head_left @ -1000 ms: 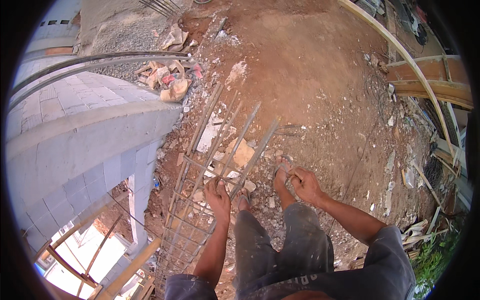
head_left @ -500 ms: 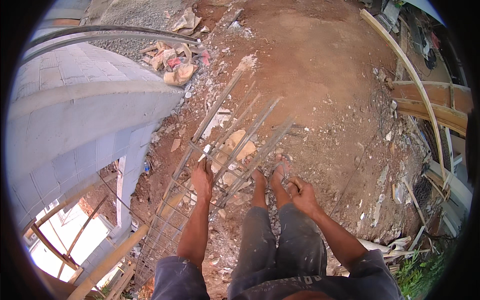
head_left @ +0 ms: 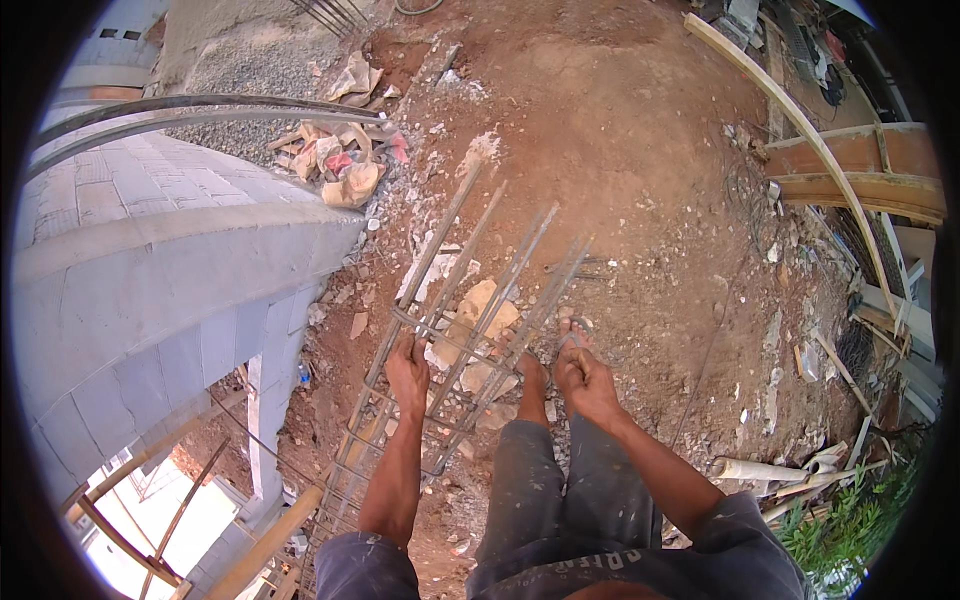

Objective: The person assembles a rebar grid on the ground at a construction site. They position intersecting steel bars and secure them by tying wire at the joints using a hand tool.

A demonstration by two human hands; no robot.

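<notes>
- I look down at bare red-brown dirt ground (head_left: 640, 150) with small stones and bits of broken rubble on it.
- My left hand (head_left: 408, 368) is wrapped around one long bar of the grey steel rebar cage (head_left: 470, 300), and the fingers are curled tight on it.
- My right hand (head_left: 585, 378) is closed too, gripping the bar on the right side of the same cage.
- The cage is made of long thin rods tied with small wire rings. It lies tilted, running from down near my left leg up and away over the dirt, and my hands lift its middle.
- My dark dusty trousers (head_left: 560, 500) show just under the hands.
- A grey block wall (head_left: 150, 290) stands on the left, close to the cage.
- A pile of crumpled tan sacks (head_left: 340, 165) sits on the dirt past the wall.
- A long bent wooden plank (head_left: 800, 130) lies far off on the right.
</notes>
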